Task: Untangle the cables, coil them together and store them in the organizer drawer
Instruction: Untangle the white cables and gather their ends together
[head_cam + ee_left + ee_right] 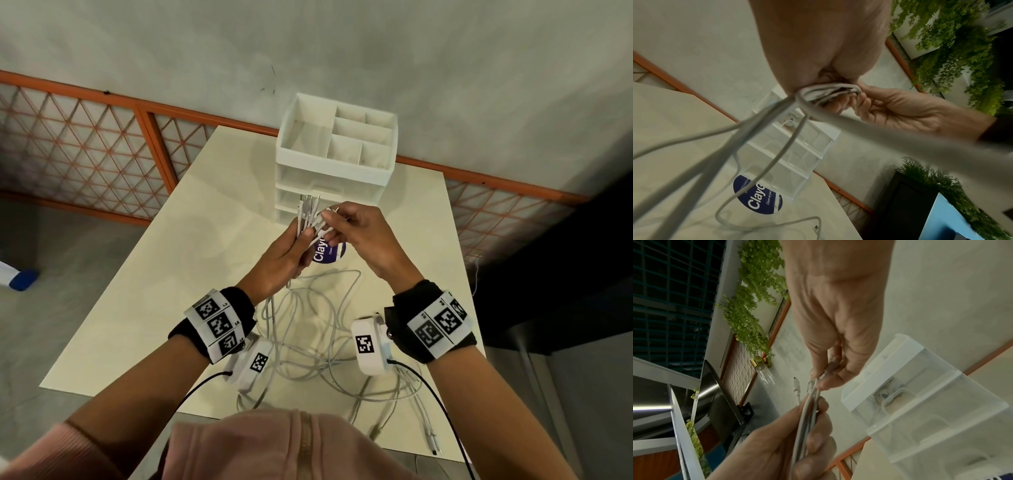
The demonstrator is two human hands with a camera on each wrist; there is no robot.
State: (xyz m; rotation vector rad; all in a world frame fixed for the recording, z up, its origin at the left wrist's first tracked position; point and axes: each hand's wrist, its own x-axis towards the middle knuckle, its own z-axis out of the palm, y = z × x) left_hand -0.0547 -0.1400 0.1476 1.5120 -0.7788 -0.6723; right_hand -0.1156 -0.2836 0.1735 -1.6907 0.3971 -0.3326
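Observation:
Several white cables (pixel 306 210) are gathered at one end in my left hand (pixel 301 236), which grips them in a fist above the table, plugs pointing up. My right hand (pixel 329 219) pinches one plug (pixel 833 366) at the top of that bundle between thumb and fingers. The rest of the cables hang down and lie in tangled loops (pixel 310 342) on the table near me. The white organizer (pixel 337 154) stands just beyond both hands with its clear drawers (pixel 920 410) closed. In the left wrist view the cables (pixel 828 92) bend out from under my palm.
The organizer's top tray (pixel 308 137) is divided into compartments. A round purple sticker (pixel 329 255) lies on the cream table (pixel 171 274) under my hands. One loose cable end (pixel 432 442) trails toward the table's near right edge. An orange mesh railing (pixel 102 147) runs behind the table.

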